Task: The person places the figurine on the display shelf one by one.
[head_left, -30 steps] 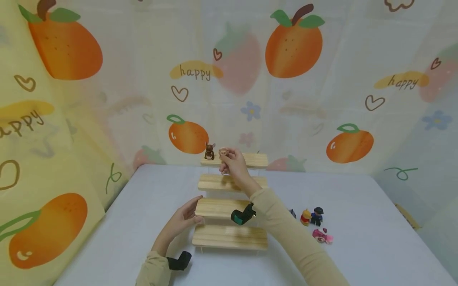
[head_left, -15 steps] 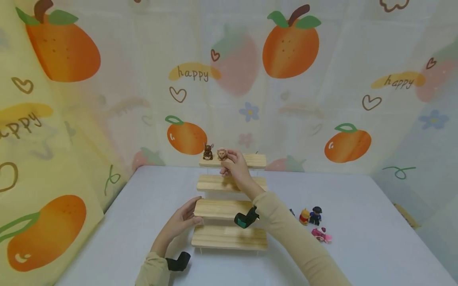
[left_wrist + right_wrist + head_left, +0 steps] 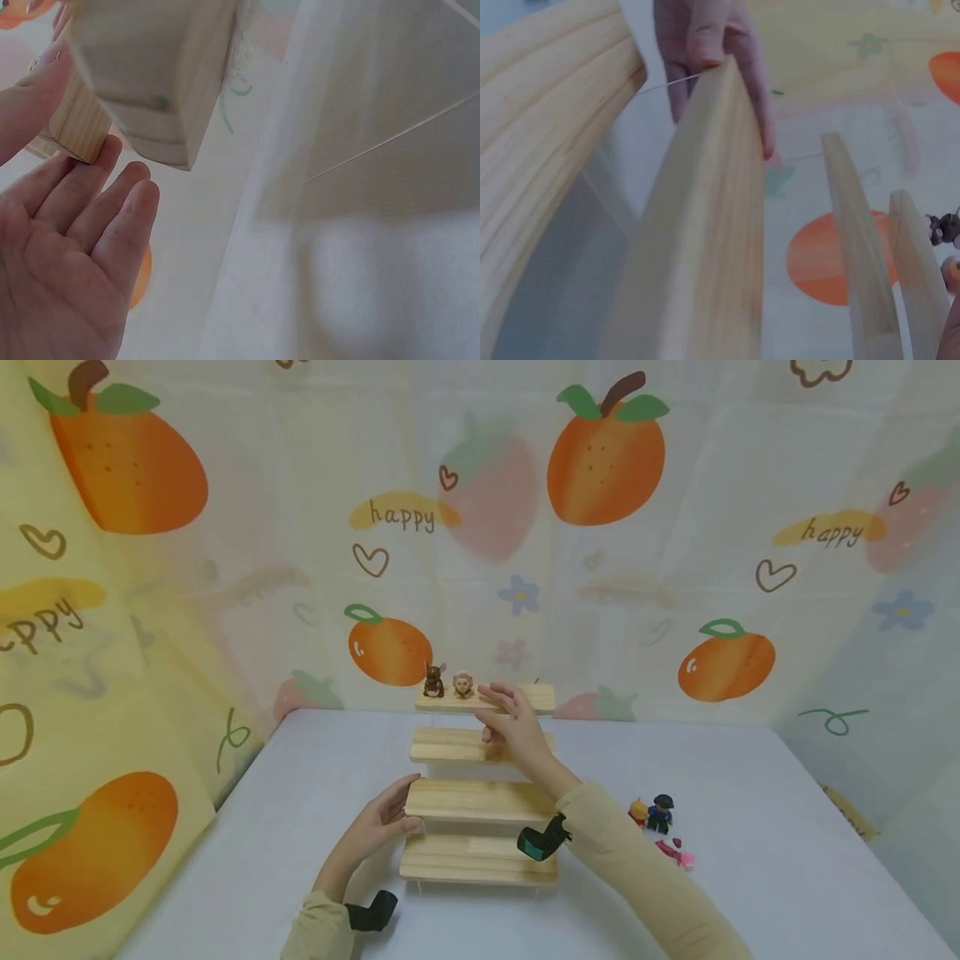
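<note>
A four-tier wooden display shelf point(image 3: 472, 797) stands mid-table in the head view. My left hand point(image 3: 378, 818) holds the left end of its second board from the bottom, thumb at the front and fingers behind; the right wrist view shows this grip too. On the top board, a brown long-eared animal figurine point(image 3: 433, 681) stands at the left. Beside it is a small figurine with a pale face and pinkish-brown surround point(image 3: 462, 685). Just right of that one, my right hand point(image 3: 519, 728) is apart from it, fingers extended and holding nothing.
Right of the shelf, on the white-covered table point(image 3: 750, 877), are a figure in a dark cap point(image 3: 661, 814), a yellow-and-red figure point(image 3: 637, 812) and a pink one point(image 3: 677, 853). A fruit-printed cloth point(image 3: 622, 610) hangs behind. My right forearm crosses the shelf's right side.
My right hand has let go of the pale-faced figurine, which now stands on the top board, and has drawn back right and down. My left hand keeps its hold.
</note>
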A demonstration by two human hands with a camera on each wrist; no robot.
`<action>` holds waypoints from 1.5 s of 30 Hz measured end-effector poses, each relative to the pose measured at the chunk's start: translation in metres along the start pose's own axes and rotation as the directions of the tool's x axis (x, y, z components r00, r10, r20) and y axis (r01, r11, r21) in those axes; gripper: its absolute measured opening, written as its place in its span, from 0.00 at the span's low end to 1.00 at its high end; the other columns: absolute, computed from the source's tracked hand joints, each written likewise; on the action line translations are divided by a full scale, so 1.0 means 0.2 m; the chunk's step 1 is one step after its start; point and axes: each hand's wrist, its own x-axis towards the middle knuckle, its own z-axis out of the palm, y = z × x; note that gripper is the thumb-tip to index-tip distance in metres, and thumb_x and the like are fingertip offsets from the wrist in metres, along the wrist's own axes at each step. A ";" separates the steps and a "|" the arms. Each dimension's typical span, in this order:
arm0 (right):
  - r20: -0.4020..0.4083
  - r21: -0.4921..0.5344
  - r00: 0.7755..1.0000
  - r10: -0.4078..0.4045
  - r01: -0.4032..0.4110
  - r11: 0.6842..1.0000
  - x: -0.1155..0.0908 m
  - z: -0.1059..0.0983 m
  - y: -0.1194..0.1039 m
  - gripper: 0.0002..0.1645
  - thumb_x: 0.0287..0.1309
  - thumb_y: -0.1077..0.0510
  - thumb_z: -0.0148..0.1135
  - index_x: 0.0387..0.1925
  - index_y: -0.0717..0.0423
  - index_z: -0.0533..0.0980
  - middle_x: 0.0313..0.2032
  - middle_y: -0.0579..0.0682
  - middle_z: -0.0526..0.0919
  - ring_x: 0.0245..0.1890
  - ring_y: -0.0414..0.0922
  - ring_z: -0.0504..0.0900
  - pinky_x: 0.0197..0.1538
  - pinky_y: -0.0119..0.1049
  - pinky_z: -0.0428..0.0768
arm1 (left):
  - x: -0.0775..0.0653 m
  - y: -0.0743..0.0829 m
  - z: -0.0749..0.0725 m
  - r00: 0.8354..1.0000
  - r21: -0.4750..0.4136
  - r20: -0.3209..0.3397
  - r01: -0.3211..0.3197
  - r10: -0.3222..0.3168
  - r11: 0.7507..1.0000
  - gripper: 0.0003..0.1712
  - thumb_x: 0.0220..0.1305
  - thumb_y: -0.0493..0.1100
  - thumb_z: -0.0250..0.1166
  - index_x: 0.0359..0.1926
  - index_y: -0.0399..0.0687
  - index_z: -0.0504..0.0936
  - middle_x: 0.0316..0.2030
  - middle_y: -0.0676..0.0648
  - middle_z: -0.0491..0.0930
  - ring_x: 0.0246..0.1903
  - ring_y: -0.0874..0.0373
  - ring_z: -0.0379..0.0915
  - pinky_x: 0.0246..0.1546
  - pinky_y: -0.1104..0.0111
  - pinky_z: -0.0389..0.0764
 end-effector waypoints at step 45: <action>-0.251 -0.073 0.967 0.041 -0.061 0.995 -0.73 -0.89 0.02 0.08 0.65 0.61 0.47 0.44 0.61 0.66 0.41 0.46 0.80 0.16 0.37 0.68 0.16 0.24 0.67 | 0.01 -0.02 0.00 1.000 -0.040 0.005 -0.006 0.006 0.999 0.38 0.56 0.32 0.62 0.64 0.32 0.52 0.62 0.33 0.55 0.60 0.43 0.51 0.54 0.76 0.60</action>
